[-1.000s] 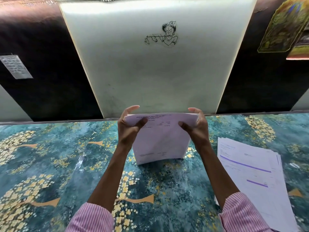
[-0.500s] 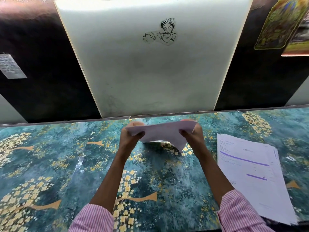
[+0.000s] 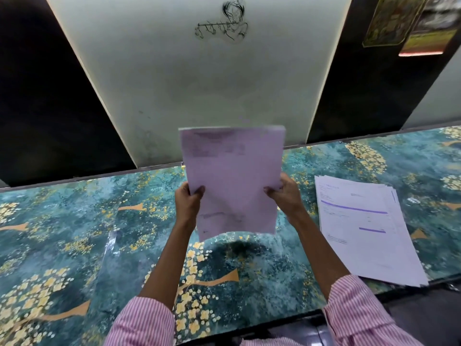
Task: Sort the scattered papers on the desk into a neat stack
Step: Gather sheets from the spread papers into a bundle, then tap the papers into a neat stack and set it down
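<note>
We hold a sheaf of papers [image 3: 234, 181] upright above the counter [image 3: 74, 221], its printed face too blurred to read. Our left hand [image 3: 187, 203] pinches the left margin and our right hand [image 3: 287, 196] the right margin, thumbs on the front, the other fingers curled behind the sheets. A second pile of printed papers [image 3: 361, 226] lies flat on the counter to the right, edges unevenly fanned. A pale panel [image 3: 199, 83] stands behind.

The sheaf of papers [image 3: 233, 181], folded low over the desk [image 3: 74, 221] half a second ago, now stands upright and raised. The left hand [image 3: 187, 202] and right hand [image 3: 287, 196] have shifted from its top corners to mid-edges.
</note>
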